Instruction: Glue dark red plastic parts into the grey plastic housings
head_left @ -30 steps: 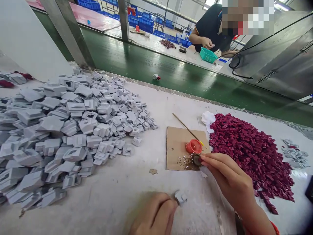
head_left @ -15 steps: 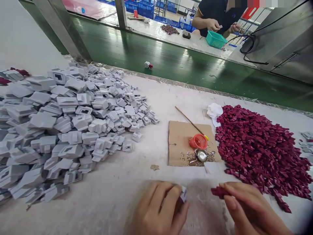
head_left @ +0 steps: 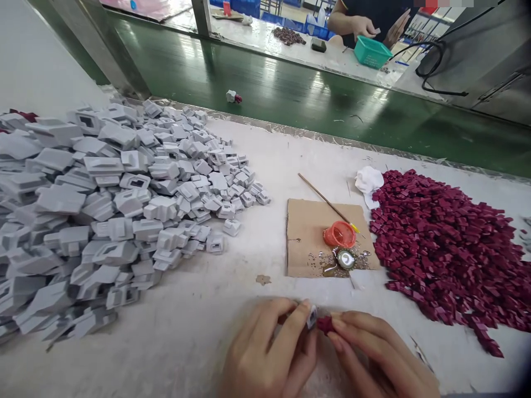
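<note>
My left hand is closed around a small grey plastic part; most of it is hidden by the fingers, and its open end faces right. Between the thumb and fingers of my right hand is a dark red plastic piece. Its tip is right at the grey part's opening; whether it is inside I cannot tell. To the left spreads a big heap of similar grey parts. On the right lies a heap of dark red pieces.
Ahead, a cardboard sheet carries a red cup, a bottle cap and spilled liquid. A thin stick and white cloth lie nearby. Beyond runs a green conveyor bearing an assembled piece. A co-worker's hand is above a green basket.
My right hand has moved left, bringing the dark red piece up to the grey part in my left hand. The piece on the conveyor appears farther left.
</note>
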Demonstrator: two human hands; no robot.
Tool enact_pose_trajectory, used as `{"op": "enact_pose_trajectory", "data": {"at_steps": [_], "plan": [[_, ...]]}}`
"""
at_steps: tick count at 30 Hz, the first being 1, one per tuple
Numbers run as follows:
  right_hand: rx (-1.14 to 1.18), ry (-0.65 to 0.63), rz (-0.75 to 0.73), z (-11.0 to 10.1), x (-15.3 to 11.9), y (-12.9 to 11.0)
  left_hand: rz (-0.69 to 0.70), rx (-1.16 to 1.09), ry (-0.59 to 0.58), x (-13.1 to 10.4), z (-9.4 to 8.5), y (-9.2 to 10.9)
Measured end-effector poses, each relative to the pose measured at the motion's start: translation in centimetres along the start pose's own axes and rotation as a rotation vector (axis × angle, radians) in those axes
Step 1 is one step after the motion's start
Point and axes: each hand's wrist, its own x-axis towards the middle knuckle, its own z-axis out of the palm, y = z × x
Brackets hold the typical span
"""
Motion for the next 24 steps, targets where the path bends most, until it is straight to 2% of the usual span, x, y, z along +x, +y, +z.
{"op": "enact_pose_trajectory", "data": {"at_steps": [2, 8, 13, 16, 20, 22, 24], "plan": [[0.006, 0.036, 0.047, 0.4, -0.1, 0.0, -0.026, -0.023, 0.014, 0.0, 0.0, 0.0], [0.002, -0.013, 0.043, 0.7, -0.1, 0.2, -0.088, -0.069, 0.042, 0.2, 0.3, 0.4], [0.032, -0.066, 0.023, 0.5, 0.0, 0.1, -0.042, -0.034, 0.004, 0.1, 0.0, 0.2], [0.063, -0.051, 0.082, 0.9, 0.1, -0.3, -0.045, -0.015, -0.017, 0.0, -0.3, 0.1], [0.128, -0.040, 0.091, 1.5, 0.7, -0.6, 0.040, 0.058, -0.086, -0.4, -0.1, -0.1], [0.165, -0.084, 0.044, 1.3, 0.9, -0.2, 0.053, 0.112, -0.056, -0.6, 0.3, -0.1], [0.089, -0.072, 0.049, 0.3, 0.6, 0.7, 0.020, 0.140, -0.021, -0.6, 0.2, -0.2]]}}
